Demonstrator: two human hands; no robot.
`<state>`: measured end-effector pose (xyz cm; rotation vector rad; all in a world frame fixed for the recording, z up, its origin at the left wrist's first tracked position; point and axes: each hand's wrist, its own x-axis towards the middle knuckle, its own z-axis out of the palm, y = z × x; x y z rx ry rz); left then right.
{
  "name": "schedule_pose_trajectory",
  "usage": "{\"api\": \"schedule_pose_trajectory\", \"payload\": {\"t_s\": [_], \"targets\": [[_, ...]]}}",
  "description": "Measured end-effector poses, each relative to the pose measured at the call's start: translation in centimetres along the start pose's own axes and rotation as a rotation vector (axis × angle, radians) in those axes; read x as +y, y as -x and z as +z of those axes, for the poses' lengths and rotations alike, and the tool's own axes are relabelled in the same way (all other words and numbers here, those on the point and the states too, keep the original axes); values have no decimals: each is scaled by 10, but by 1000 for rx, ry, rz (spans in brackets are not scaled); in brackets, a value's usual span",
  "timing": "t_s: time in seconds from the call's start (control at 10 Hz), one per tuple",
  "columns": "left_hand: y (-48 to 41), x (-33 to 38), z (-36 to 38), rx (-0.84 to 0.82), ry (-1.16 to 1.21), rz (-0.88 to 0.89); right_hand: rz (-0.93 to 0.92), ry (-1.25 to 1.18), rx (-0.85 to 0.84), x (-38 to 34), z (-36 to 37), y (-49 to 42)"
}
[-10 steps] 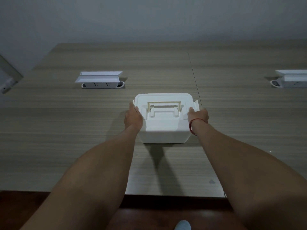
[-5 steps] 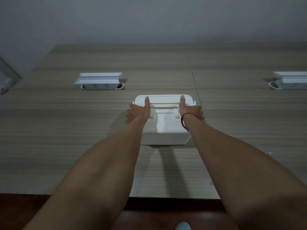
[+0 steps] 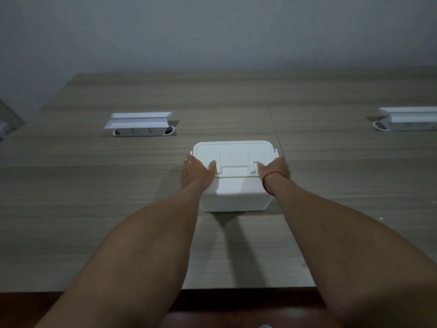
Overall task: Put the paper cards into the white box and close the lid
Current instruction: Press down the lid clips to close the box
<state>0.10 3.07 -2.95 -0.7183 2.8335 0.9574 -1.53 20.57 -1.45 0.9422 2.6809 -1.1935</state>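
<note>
The white box [image 3: 234, 197] stands in the middle of the wooden table, its lid [image 3: 233, 151] lying flat on top with the handle folded down. My left hand [image 3: 197, 172] grips the lid's left end, thumb on top near the handle's left foot. My right hand [image 3: 275, 170], with a red string at the wrist, grips the lid's right end the same way. No paper cards are in sight; the inside of the box is hidden.
A raised white socket unit [image 3: 139, 124] sits at the back left of the table [image 3: 94, 209], another [image 3: 409, 119] at the back right. A seam runs across the tabletop just right of the box. The table's near edge lies under my forearms.
My thumbs have slid back from the far part of the lid toward its near edge, and both hands now sit at the lid's ends. The box has stayed in place.
</note>
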Motion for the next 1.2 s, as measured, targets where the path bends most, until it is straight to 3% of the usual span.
{"api": "schedule_pose_trajectory", "payload": {"t_s": [0.7,1.0,1.2], "targets": [[-208,50,-9,70,-38,-21,-20,20,-9,-142,84,-146],[-189,51,-21,-23,-1,-76,-67,31,-21,-132,72,-125],[-119,13,-19,36,66,-22,-251,46,-31,-82,55,-71]]}}
